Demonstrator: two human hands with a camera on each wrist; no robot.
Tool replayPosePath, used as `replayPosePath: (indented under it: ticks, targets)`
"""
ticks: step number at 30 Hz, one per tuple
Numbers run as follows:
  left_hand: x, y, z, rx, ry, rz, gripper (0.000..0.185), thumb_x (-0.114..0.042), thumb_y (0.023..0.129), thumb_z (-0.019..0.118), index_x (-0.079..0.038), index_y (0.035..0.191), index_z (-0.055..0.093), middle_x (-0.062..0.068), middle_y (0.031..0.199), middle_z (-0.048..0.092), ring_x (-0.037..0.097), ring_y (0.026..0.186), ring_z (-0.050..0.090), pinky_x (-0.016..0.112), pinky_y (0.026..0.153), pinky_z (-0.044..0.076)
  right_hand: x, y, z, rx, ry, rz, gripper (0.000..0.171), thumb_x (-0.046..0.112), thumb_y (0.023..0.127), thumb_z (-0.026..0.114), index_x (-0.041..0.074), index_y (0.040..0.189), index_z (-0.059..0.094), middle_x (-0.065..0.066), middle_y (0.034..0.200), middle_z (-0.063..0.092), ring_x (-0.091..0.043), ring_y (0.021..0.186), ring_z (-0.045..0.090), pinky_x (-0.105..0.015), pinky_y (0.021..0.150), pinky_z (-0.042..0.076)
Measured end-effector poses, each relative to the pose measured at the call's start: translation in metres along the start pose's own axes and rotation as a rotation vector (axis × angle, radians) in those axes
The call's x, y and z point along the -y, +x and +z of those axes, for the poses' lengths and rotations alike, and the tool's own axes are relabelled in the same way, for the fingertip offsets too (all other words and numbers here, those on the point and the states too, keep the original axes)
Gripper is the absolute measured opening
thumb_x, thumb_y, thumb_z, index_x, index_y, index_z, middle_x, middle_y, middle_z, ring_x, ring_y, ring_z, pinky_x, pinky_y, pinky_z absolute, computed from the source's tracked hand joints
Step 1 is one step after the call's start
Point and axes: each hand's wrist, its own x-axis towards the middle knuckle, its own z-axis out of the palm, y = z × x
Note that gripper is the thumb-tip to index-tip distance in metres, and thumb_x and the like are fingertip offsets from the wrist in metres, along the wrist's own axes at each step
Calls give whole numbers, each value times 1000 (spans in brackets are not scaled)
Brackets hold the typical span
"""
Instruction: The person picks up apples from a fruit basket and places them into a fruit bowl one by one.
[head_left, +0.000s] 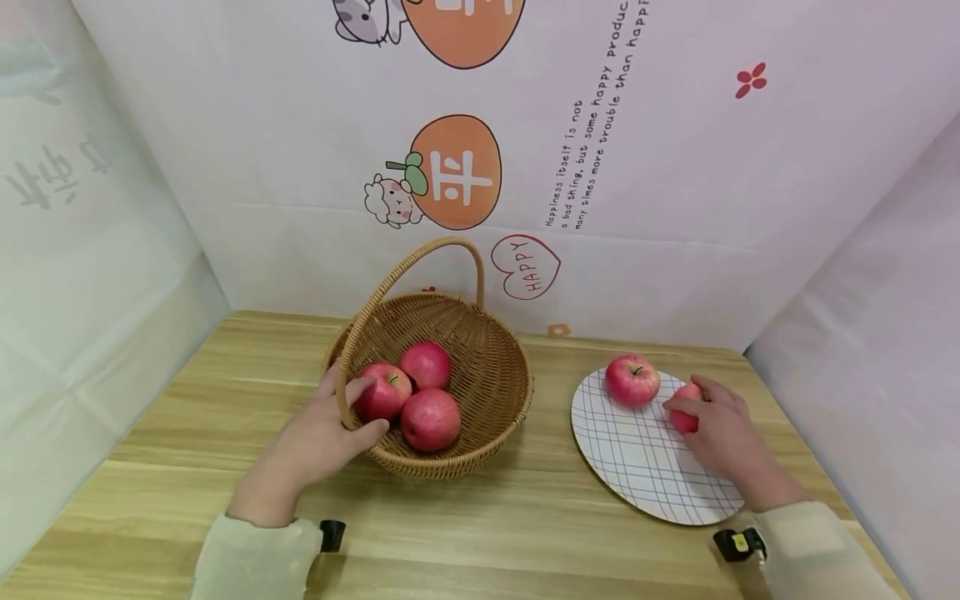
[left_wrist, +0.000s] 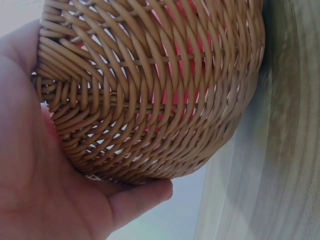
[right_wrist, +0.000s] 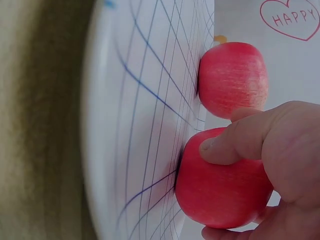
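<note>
Ahead of you: wooden table (head_left: 525, 517), pale grain, running to white printed backdrop (head_left: 675, 250). On backdrop: orange fruit print (head_left: 457, 171) with cartoon sheep (head_left: 390, 200) at its left; red "HAPPY" heart (head_left: 525, 267) below; slanted line of English text (head_left: 592, 158); small red flower (head_left: 752, 80) upper right.

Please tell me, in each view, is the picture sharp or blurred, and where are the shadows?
Head view: sharp, even light, a soft shadow under the basket. Left wrist view: weave sharp, the left hand close and soft, the table blurred. Right wrist view: the plate edge blurred, the held apple fairly sharp, dark shadow where it meets the plate.
</note>
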Motion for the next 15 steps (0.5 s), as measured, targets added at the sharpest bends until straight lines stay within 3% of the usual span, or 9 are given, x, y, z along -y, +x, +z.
replayPosePath:
  ticks: [6, 15]
  targets:
    - [0, 0, 1, 5, -8, -1, 78, -51, 94, 61, -3, 152, 40, 30, 160, 4, 55, 127, 43, 66, 93, 41, -6, 2, 1, -6, 1, -5, 30, -2, 81, 73, 5, 110, 75, -40, 130, 47, -56, 130, 28, -71, 101, 21]
    - [1, 0, 1, 5, -11, -8, 78, -51, 94, 62, -2, 151, 42, 30, 160, 4, 55, 127, 43, 67, 93, 41, -6, 6, -1, 59, 16, 47, 32, -1, 84, 71, 4, 116, 73, -42, 140, 34, -59, 130, 24, -75, 98, 22]
